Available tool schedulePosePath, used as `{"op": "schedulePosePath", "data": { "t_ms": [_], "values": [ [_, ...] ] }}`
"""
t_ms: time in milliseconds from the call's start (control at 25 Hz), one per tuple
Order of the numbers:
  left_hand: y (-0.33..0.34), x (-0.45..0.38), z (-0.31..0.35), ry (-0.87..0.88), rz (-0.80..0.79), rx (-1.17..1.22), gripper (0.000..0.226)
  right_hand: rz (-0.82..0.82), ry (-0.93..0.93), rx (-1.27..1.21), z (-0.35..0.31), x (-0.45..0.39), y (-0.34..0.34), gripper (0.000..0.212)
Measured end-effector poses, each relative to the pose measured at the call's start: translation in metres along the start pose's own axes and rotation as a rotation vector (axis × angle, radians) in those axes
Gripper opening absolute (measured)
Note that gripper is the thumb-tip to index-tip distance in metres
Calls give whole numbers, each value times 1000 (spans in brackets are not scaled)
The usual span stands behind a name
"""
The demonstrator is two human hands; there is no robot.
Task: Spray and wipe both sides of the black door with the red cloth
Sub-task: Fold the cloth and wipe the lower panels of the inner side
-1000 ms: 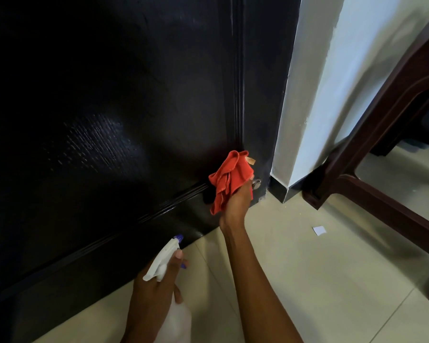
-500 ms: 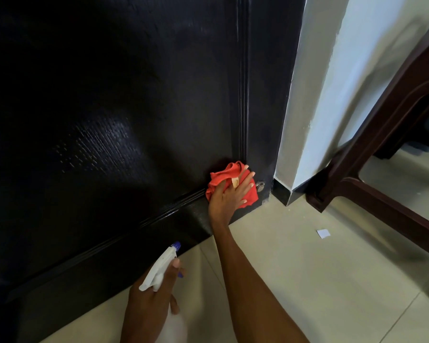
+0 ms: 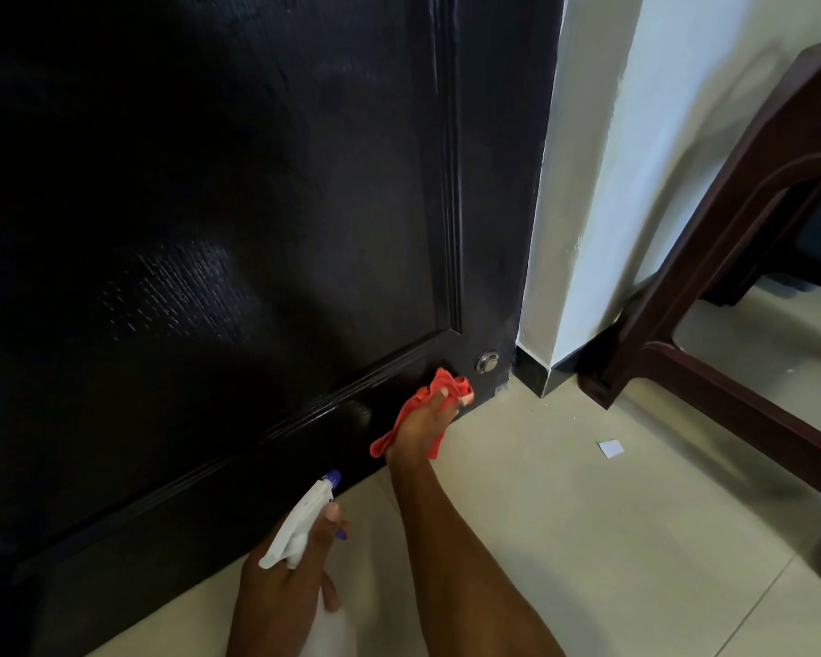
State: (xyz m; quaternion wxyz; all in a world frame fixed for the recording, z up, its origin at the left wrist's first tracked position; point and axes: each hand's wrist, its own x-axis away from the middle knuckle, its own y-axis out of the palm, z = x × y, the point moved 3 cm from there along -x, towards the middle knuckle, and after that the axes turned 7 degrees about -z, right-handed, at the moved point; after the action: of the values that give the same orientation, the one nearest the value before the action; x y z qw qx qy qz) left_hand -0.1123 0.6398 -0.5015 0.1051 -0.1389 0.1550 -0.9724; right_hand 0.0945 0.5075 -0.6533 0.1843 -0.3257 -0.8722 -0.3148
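My right hand (image 3: pixel 423 426) presses the red cloth (image 3: pixel 439 395) flat-fingered on the door's (image 3: pixel 209 230) bottom rail, left hand (image 3: pixel 280 580) gripping the spray bottle (image 3: pixel 299 523); this side looks nearly done, far side apparently remains.

Head camera looks steeply down, close to the door's (image 3: pixel 257 230) bottom corner.

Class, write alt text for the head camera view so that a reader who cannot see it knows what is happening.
A person's right hand presses a red cloth against the bottom rail of a black door, near a small metal fitting. The left hand grips a white spray bottle lower down, above a pale tiled floor; a dark brown chair stands on the right.
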Motion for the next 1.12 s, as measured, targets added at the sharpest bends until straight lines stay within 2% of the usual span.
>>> {"op": "schedulePosePath", "data": {
  "t_ms": [80, 120, 200, 280, 360, 480, 560, 720, 800, 920, 1120],
  "values": [
    [-1, -4, -1, 2, 40, 53, 40, -18, 98, -29, 1, -2, -8, 64],
    [1, -7, -2, 4, 22, 59, 36, -16, 83, -61, -10, 3, -7, 56],
    [7, -7, 5, 13, -7, 63, 38, 12, -109, -83, -47, 17, 2, 41],
    [15, -9, 8, 30, 9, 77, 26, 20, -347, -33, -80, 22, 12, 27],
    [27, -7, 22, 37, 5, 112, 23, 5, -521, 57, -113, 11, 20, 28],
    [43, -11, 37, 55, -44, 116, 45, -48, -707, 280, -143, -20, 28, 48],
    [50, -16, 41, 62, -56, 119, 48, -62, -712, 427, -132, -47, 15, 59],
    [59, -29, 41, 67, -53, 124, 48, -26, -563, 486, -109, -90, -32, 56],
    [60, -35, 37, 58, -50, 138, 48, -33, -357, 441, -107, -102, -54, 45],
    [64, -38, 41, 58, -49, 136, 49, -105, -91, 313, -104, -100, -75, 45],
    [79, -40, 57, 95, -65, 95, 34, 5, 12, 278, -74, -84, -62, 35]
  ]
}}
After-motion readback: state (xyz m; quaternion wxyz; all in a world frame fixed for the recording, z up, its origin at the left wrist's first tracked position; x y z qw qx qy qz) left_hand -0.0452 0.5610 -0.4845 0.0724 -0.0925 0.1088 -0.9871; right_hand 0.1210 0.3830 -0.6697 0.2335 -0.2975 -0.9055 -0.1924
